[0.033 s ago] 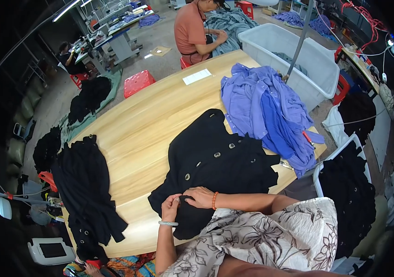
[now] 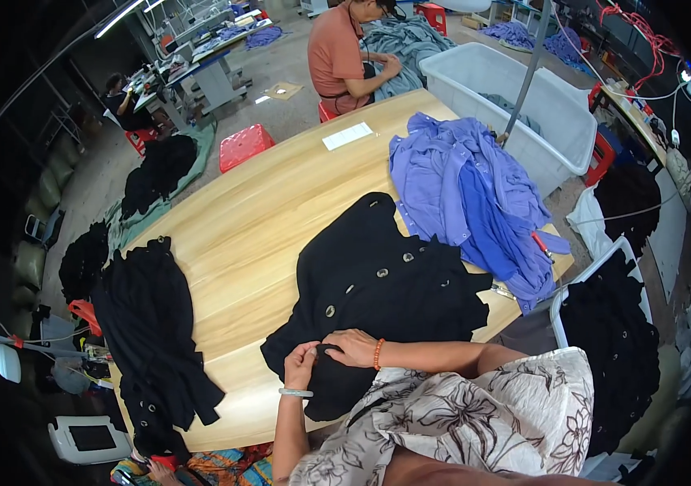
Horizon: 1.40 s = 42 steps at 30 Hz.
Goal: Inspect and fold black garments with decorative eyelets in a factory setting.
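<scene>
A black garment point(image 2: 370, 275) with round buttons down its front lies spread on the wooden table point(image 2: 236, 243) before me. At its near edge my left hand point(image 2: 300, 366), with a pale bangle at the wrist, pinches the dark cloth. Close beside it, my right hand point(image 2: 353, 347) is closed on a fold of the same garment, fingers bent over it; an orange bead bracelet circles that wrist. The fingertips of both hands nearly meet. Whether anything small sits between them cannot be made out.
Purple shirts point(image 2: 463, 186) are heaped at the table's right, with a red-handled tool point(image 2: 541, 243) on them. More black garments point(image 2: 151, 332) hang over the left edge. A white bin point(image 2: 515, 105) stands beyond. Across the table, a person point(image 2: 341, 61) handles grey-green cloth. A red stool point(image 2: 246, 147) stands nearby.
</scene>
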### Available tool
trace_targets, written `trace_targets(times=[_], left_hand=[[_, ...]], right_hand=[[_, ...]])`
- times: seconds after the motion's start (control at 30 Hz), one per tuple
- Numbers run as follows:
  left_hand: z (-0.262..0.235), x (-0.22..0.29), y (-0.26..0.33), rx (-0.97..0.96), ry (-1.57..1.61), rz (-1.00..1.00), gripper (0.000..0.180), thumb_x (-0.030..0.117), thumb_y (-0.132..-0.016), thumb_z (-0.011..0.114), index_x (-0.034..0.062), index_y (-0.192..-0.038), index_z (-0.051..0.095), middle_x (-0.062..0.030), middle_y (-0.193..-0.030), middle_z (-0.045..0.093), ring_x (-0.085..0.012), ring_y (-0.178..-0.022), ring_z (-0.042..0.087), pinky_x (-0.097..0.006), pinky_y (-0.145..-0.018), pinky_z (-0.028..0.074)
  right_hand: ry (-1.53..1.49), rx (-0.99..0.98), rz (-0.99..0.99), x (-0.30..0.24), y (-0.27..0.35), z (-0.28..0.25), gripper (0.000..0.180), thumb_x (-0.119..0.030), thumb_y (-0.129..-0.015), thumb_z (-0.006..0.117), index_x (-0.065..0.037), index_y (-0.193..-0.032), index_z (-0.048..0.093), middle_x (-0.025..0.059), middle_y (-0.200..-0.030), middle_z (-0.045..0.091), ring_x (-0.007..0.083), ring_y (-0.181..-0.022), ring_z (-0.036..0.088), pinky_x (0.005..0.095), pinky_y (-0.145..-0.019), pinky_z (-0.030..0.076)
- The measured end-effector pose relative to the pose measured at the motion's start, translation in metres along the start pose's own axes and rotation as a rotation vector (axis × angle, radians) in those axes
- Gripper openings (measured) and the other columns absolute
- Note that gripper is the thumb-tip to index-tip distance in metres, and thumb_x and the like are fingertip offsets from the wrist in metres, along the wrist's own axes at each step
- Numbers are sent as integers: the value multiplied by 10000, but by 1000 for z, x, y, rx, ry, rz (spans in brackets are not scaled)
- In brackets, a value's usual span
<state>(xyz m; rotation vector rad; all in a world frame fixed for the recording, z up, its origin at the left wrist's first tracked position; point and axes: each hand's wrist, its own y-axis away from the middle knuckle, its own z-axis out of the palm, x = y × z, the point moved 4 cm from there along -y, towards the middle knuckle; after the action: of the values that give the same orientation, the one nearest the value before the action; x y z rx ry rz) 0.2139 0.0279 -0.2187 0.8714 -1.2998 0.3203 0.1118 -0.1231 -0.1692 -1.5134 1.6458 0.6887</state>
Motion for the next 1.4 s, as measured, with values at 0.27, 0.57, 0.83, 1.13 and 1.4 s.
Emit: trace_targets(times=[0.27,0.57,0.83,1.13,1.4], left_hand=[[13,0,-2,46,-218,165,73,-15,-827,668,-32,-898,673,-60,-804,692,-88,-720,632,-220,-672,503],[15,11,2,89,184,-83,57,-9,-843,669,6,-896,686,-47,-776,688,-89,-573,575,-203,-530,456],[17,6,0,42,173,-188,65,-10,-830,685,6,-889,707,-30,-748,686,-76,-548,549,-194,-515,429],[26,35,24,-135,-160,206,236,-8,-826,691,-14,-1062,696,-53,-961,687,-72,-785,622,-218,-701,499],[29,32,28,168,-402,387,123,-11,-852,624,-28,-944,705,-18,-751,677,-47,-645,566,-206,-599,459]], right_hand=[[112,-132,-44,2,12,8,162,-106,-823,602,-40,-970,616,153,-946,581,369,-801,624,462,-698,505],[61,11,47,-18,9,-16,255,-117,-818,658,-54,-1030,531,151,-948,599,370,-797,632,458,-679,506],[254,-107,-73,-18,10,-15,321,-157,-836,660,-12,-1097,540,184,-970,577,375,-785,633,448,-688,518],[155,-196,-60,-6,2,-19,282,-178,-813,646,23,-1008,615,207,-972,626,384,-908,631,451,-797,511],[40,-229,-60,0,-1,-10,282,-31,-792,600,17,-1068,632,211,-914,617,392,-907,615,449,-830,488]])
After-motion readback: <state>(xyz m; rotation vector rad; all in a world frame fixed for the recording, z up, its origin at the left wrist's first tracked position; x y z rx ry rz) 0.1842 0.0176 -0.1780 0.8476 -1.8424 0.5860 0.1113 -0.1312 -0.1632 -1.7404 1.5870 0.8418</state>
